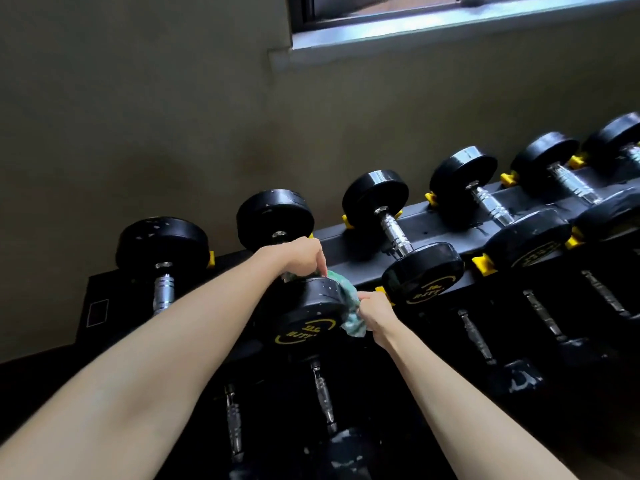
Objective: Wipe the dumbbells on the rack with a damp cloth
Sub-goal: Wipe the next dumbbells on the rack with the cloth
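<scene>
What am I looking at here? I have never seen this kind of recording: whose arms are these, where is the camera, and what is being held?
There is no machine here. A person works with bare hands, and the single picture comes from a wide-angle camera worn on their head, looking forward and down. That is why both forearms reach in from the bottom edge. In front stands a black rack against a wall, below a window, with dumbbells lying in rows. The left hand and the right hand each grip the blue-green cloth, which lies against the near head of the second dumbbell from the left in the top row.
</scene>
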`<state>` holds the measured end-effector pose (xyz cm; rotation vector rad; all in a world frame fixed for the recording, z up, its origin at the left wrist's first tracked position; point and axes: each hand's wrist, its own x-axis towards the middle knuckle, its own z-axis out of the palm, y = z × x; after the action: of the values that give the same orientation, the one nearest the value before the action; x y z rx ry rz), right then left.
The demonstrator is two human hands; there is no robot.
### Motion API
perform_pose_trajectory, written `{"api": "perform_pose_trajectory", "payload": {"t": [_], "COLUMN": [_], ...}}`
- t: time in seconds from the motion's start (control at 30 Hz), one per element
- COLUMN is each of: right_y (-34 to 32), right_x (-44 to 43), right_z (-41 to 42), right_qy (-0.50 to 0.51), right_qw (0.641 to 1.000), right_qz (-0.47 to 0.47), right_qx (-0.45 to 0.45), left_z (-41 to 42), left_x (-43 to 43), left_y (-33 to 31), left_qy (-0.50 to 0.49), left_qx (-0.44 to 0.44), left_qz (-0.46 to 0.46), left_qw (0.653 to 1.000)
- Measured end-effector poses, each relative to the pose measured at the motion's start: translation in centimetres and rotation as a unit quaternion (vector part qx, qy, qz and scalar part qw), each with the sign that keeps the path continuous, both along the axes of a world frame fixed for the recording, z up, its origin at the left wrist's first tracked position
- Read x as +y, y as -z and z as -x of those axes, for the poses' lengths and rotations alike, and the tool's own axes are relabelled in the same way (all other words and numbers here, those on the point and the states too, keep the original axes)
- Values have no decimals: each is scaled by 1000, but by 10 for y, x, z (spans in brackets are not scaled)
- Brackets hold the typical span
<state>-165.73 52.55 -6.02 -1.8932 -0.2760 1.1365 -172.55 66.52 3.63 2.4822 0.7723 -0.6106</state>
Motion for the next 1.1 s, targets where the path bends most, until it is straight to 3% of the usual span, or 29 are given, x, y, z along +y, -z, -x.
{"api": "perform_pose_trajectory", "payload": {"t": [0.1,0.4,0.57,0.8,1.1], "right_y": [-23,-57,-58,-55,-56], "right_x": [-3,1,9,-4,-14], "right_z": [3,55,74,86,68], "right_qy": [42,-35,-48,-97,-86], "right_qw": [998,957,960,922,931], "right_qz": [-6,24,-30,-91,-119], "right_qx": [-52,-289,-274,-363,-335], "left_z": [20,89,117,139,136], "left_x": [0,-10,-15,-41,-68], "left_y": [-8,12,25,55,51], "left_qy": [-47,-151,-211,-260,-282], "left_qx": [-69,-229,-294,-390,-350], "left_qz": [3,5,-13,-29,-67], "left_qw": [996,962,932,883,891]}}
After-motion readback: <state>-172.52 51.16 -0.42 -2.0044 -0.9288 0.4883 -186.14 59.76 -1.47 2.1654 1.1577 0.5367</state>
